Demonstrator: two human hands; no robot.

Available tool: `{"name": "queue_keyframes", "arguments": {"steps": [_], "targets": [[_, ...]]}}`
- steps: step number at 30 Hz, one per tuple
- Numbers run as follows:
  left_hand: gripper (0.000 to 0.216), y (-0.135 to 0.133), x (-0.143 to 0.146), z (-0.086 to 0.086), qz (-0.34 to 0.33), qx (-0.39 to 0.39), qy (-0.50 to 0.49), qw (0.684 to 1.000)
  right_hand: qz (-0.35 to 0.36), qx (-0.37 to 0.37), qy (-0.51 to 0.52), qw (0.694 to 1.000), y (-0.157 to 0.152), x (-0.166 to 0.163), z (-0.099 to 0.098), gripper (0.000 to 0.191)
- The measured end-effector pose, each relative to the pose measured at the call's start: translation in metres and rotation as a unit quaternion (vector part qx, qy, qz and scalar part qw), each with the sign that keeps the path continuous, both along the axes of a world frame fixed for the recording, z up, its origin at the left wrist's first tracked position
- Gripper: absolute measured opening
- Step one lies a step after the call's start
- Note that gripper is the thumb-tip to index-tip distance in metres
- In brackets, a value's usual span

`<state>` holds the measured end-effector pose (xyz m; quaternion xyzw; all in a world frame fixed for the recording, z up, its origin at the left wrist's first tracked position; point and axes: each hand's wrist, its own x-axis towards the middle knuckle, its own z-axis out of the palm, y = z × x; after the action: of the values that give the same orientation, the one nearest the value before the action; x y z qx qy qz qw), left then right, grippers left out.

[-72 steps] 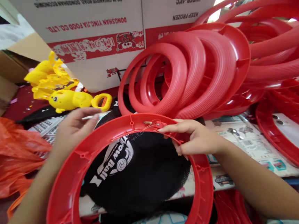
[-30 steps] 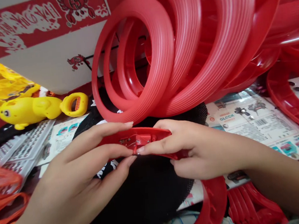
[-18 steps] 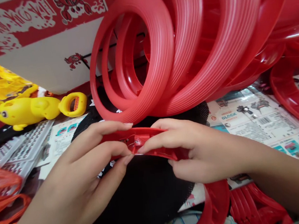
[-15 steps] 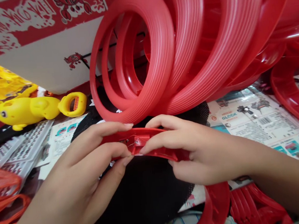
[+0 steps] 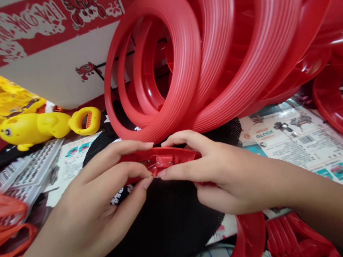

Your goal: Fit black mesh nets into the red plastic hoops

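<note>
In the head view, a curved red plastic shell is held between my two hands, its hollow side facing me. Inside it sit a small raised red compartment and thin wires. My left hand is closed at the shell's left end, thumb and index finger pinched at its lower edge. What lies in that pinch is too small to make out. My right hand grips the right end, with fingers on the upper edge and near the compartment. Black fabric lies under the hands.
Large red ribbed plastic rings lean together behind my hands. A yellow animal-shaped toy lies left, beside clear trays of small parts. Orange plastic bags are at lower left. Printed sheets lie right; red parts are in front.
My right fingers have shifted slightly, leaving more of the compartment and the shell's right part in view. The left hand keeps its pinch.
</note>
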<state>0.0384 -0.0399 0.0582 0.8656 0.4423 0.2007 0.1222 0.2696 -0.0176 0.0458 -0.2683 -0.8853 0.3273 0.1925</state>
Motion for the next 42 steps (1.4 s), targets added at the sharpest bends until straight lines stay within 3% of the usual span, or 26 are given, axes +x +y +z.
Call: {"name": "queue_keyframes", "arguments": {"steps": [11, 38, 42], "targets": [[0.008, -0.0026, 0.0016, -0.0011, 0.055, -0.046, -0.052, 0.996, -0.005, 0.101, -0.051, 0.994, -0.0010, -0.0013, -0.0007, 0.050], [0.011, 0.0029, 0.0023, -0.0001, 0.086, -0.087, -0.087, 0.989, -0.001, 0.110, -0.064, 0.992, -0.0023, -0.0030, -0.0015, 0.045], [0.010, 0.0000, -0.0002, -0.0008, 0.067, -0.042, -0.062, 0.995, 0.005, 0.094, -0.064, 0.993, -0.0017, -0.0023, 0.0010, 0.049]]}}
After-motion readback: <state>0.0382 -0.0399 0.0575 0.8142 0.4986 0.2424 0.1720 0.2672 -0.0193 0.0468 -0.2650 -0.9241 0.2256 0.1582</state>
